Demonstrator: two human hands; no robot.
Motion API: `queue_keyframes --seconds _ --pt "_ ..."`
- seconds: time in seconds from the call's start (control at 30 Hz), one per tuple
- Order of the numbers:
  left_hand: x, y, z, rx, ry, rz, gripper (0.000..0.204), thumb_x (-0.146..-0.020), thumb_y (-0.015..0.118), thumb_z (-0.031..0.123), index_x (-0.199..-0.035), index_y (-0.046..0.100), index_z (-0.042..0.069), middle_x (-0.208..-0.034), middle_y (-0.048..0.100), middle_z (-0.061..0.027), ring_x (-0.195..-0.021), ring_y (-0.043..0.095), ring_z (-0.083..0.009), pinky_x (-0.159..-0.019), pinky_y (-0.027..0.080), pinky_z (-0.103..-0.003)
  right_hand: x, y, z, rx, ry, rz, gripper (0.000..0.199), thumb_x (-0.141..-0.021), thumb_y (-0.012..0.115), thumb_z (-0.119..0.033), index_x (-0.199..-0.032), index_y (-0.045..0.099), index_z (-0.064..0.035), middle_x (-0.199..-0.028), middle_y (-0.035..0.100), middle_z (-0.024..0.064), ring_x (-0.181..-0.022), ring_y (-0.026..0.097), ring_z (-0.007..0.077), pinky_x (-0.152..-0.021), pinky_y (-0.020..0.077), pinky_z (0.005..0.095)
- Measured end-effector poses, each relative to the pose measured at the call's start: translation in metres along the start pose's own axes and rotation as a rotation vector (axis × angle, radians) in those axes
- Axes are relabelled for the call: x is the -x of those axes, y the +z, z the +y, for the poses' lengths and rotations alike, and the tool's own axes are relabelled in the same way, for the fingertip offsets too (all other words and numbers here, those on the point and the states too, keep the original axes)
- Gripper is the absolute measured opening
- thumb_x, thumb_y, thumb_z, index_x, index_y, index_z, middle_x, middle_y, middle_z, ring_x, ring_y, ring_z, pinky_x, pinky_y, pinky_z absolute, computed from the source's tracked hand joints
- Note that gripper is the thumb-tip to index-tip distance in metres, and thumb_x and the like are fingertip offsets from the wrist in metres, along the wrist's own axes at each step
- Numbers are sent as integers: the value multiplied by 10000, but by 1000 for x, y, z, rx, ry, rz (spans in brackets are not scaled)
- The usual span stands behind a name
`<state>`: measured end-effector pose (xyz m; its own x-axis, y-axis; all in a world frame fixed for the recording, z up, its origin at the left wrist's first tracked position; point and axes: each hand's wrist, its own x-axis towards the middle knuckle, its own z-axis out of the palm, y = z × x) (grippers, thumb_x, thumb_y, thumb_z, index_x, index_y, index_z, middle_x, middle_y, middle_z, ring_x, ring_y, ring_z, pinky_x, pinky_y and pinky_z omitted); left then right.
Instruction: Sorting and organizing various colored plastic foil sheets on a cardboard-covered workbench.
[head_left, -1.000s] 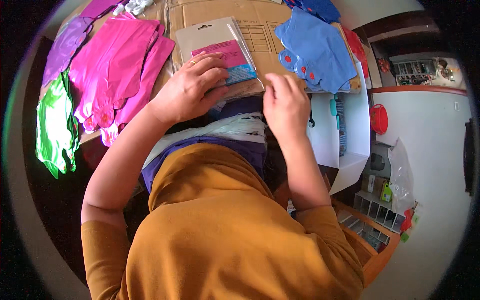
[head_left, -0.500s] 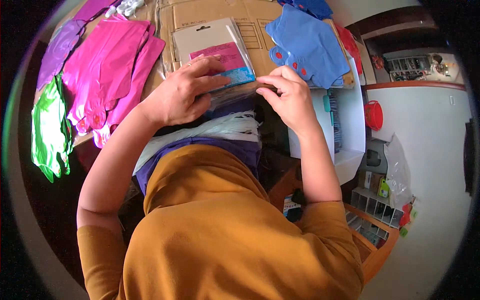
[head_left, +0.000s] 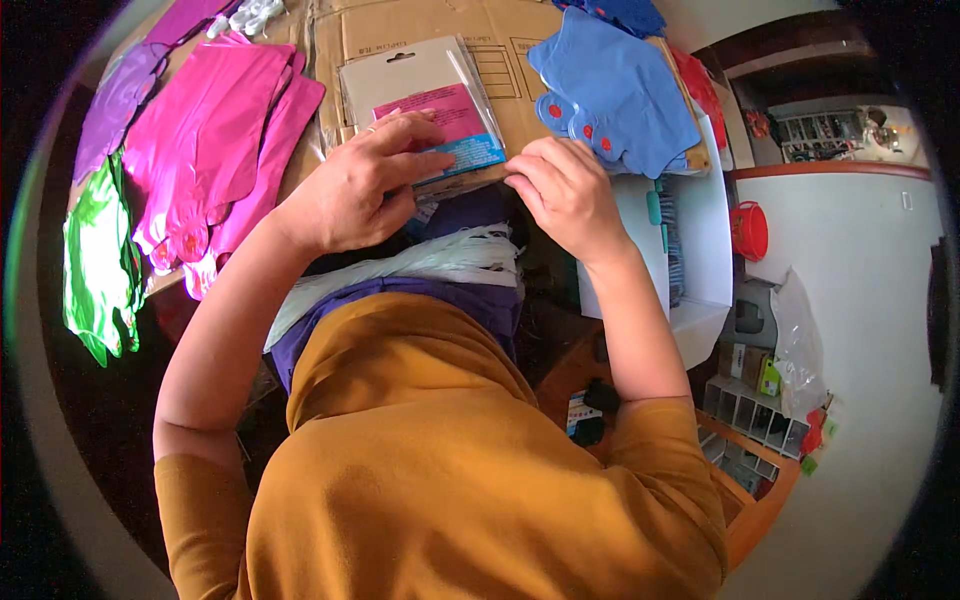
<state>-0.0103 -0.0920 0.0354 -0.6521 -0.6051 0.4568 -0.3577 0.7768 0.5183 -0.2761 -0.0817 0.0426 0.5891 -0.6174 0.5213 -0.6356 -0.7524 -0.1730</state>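
A flat clear plastic packet lies on the cardboard. Inside it is a pale card with a hang hole, a pink and blue printed panel and thin white sticks along the right side. My left hand grips the packet's lower left part, fingers bent over the printed panel. At the lower right corner, my right hand has its thumb and fingers drawn together on the packet's edge. What lies between those fingertips is mostly hidden.
Pink foil balloons, a green one and a purple one lie at the left. Flat blue foil balloons rest at the right, above an open white box. White strands lie across my lap.
My right hand has moved slightly left and down at the packet's corner. The clear plastic flap stretched below the packet no longer shows. The packet has shifted slightly left.
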Motion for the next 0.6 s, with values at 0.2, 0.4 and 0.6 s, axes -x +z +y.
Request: queue_keyframes --seconds 0.2,0.4,0.6 --pt "0 -3 1 -3 -17 -59 482 -703 530 -44 -1169 636 16 -1261 525 -208 -1227 491 -393 -1052 403 -447 2 -1 3 -2 -19 -45 120 -771 687 -55 -813 575 -56 -816 552 72 -795 582 257 -745 454 389" --pt "1 -5 1 -2 -37 -100 504 -710 521 -37 -1201 624 13 -1295 505 -225 -1265 463 -410 -1086 374 -452 11 -16 -13 -113 82 -85 184 -749 724 -15 -832 563 -40 -820 580 90 -759 583 276 -708 471 373" --pt "1 -5 1 11 -44 -109 519 -699 522 -29 -1207 619 14 -1298 503 -224 -1271 456 -413 -1089 371 -455 2 -10 -5 -112 86 2 220 -724 742 -16 -888 599 -45 -836 582 83 -780 588 280 -731 475 379"
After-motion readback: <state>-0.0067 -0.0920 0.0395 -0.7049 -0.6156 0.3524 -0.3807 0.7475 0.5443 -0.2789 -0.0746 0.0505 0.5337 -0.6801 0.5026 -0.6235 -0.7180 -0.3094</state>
